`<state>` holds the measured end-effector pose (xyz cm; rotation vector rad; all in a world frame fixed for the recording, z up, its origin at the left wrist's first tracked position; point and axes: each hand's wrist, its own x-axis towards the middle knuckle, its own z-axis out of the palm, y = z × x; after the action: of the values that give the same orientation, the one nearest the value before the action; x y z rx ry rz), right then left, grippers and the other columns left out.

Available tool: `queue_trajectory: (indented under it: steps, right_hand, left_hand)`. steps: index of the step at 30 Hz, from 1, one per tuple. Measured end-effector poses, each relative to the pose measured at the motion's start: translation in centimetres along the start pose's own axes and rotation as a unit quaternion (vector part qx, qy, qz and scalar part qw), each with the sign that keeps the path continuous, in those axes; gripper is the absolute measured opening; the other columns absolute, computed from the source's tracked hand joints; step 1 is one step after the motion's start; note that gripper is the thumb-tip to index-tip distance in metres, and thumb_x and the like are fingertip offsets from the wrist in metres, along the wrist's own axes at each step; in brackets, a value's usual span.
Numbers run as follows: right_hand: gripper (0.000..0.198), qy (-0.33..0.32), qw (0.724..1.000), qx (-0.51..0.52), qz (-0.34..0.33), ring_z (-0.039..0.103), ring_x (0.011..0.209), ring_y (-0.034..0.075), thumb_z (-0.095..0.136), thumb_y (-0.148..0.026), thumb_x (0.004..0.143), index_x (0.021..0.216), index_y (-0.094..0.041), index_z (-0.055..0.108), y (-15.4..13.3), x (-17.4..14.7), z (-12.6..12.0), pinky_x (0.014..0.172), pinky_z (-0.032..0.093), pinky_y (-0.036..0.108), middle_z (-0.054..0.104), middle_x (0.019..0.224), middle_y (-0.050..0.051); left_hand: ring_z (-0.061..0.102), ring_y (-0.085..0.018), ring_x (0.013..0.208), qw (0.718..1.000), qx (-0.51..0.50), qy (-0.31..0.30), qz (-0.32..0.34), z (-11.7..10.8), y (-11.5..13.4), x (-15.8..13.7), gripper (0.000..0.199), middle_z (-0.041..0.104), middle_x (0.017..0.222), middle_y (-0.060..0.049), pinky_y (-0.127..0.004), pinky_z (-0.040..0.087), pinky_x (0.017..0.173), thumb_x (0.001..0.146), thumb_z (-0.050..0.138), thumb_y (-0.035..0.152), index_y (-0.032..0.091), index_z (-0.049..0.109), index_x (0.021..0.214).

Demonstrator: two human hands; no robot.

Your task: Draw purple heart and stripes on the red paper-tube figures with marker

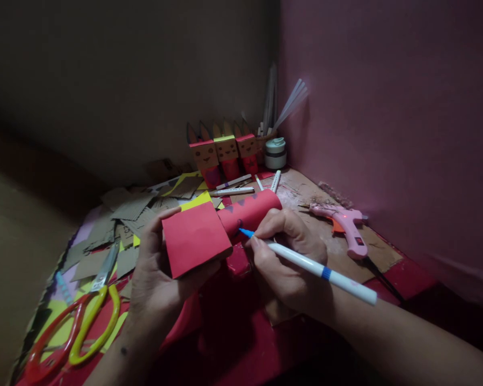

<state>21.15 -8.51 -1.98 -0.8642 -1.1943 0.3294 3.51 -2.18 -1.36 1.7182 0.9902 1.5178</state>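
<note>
My left hand (155, 273) is wrapped round a paper figure with a square red-topped box (197, 236) at its near end. From the box a red paper tube (261, 206) points away to the right, with dark triangles drawn along it. Between the fingers of my right hand (292, 252) is a white felt-tip marker (314, 267) with a blue tip. That tip is at or just beside the tube's side, near a small dark drawn mark; whether it touches, I cannot tell. The fingers beneath the box are partly hidden.
Scissors (92, 300) with red and yellow handles lie at left on cardboard scraps (134, 206). A pink glue gun (346, 225) rests at right. Several markers (235, 191) lie behind the tube. Three box-headed figures (225, 153) stand at the back beside a lidded jar (276, 154).
</note>
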Motion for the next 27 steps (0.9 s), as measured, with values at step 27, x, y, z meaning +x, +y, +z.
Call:
queue_trajectory:
  steps: [27]
  right_hand:
    - [0.015, 0.026, 0.999, -0.034, 0.005, 0.055, 0.057, 0.012, 0.061, -0.012, 0.084, 0.079, -0.024, 0.054, -0.5, 0.5, 0.1, 0.051, 0.042, 0.027, 0.057, 0.069, -0.004]
  left_hand:
    - [0.071, -0.022, 0.099, 0.999, 0.01, 0.014, -0.036, 0.7, 1.5, -0.3, 0.087, 0.07, 0.117, 0.0, -0.034, 0.065, 0.086, 0.041, 0.099, 0.023, 0.033, 0.066, 0.121]
